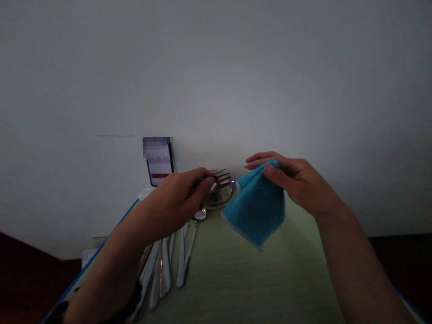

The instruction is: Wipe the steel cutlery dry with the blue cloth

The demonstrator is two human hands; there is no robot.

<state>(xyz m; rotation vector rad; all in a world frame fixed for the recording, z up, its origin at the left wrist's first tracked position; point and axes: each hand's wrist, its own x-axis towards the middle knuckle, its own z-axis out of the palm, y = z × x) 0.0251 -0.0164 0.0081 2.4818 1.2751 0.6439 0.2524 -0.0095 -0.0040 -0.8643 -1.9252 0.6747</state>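
My left hand (178, 198) is closed around a metal fork (222, 177), whose tines point right toward a blue cloth (254, 209). My right hand (293, 180) pinches the top of that cloth between thumb and fingers, and the cloth hangs down over the pale green tabletop (236, 279). Fork tines and cloth are a small gap apart. Both hands are raised a little above the table.
Several pieces of cutlery (168, 265) lie side by side on the table under my left forearm. A shiny metal bowl (219, 195) sits behind the fork. A phone (160, 162) with a lit screen leans against the white wall. The table edge at left is blue.
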